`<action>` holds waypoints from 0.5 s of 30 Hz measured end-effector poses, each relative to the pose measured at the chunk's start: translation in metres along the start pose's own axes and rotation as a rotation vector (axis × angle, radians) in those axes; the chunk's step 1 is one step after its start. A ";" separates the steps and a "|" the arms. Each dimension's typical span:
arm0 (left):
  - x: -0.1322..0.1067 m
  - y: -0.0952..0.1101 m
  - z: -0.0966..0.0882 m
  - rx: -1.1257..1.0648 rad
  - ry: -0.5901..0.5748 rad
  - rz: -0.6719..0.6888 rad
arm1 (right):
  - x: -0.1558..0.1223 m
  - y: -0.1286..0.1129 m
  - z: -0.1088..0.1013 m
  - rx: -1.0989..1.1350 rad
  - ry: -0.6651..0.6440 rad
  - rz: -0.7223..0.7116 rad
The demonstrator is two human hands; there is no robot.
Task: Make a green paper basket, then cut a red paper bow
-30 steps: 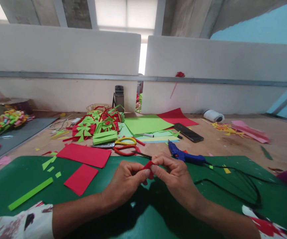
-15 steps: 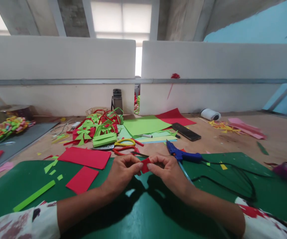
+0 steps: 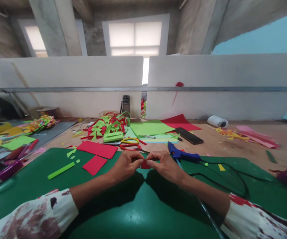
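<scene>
A small red paper piece is pinched between both hands over the green cutting mat. My left hand grips its left side with thumb and fingers, and my right hand has the right side; the fingers hide part of it. Just beyond them lie scissors with red handles and a pair with yellow handles. To the right of my right hand rests a blue glue gun. Left of my left hand are a small stack of red paper rectangles and larger red sheets.
A pile of green and red paper bows lies at the back, by a dark bottle. Green sheets and a phone lie right of it. The glue gun's black cable loops across the mat. A green strip lies left.
The view has tilted up and turned left. Both hands still pinch the red paper piece, which now hangs lower beneath the fingertips, with its face turned differently.
</scene>
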State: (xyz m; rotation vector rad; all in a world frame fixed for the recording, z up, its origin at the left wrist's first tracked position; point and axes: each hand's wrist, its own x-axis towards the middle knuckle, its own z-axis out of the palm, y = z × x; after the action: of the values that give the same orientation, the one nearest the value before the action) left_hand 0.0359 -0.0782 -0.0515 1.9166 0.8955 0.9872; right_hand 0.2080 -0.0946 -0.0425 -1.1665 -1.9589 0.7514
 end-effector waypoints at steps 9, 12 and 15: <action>-0.007 -0.001 -0.010 0.078 -0.045 0.031 | -0.005 -0.005 0.003 -0.017 -0.009 -0.068; -0.007 -0.003 -0.014 0.077 -0.068 0.039 | -0.004 -0.006 0.003 -0.018 -0.002 -0.064; -0.007 -0.007 -0.015 0.070 -0.060 0.030 | -0.002 -0.004 0.004 -0.011 0.008 -0.049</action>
State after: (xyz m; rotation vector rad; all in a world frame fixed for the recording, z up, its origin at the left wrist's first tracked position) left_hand 0.0178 -0.0762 -0.0542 2.0134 0.8793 0.9216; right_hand 0.2032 -0.0990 -0.0420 -1.1230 -1.9798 0.7099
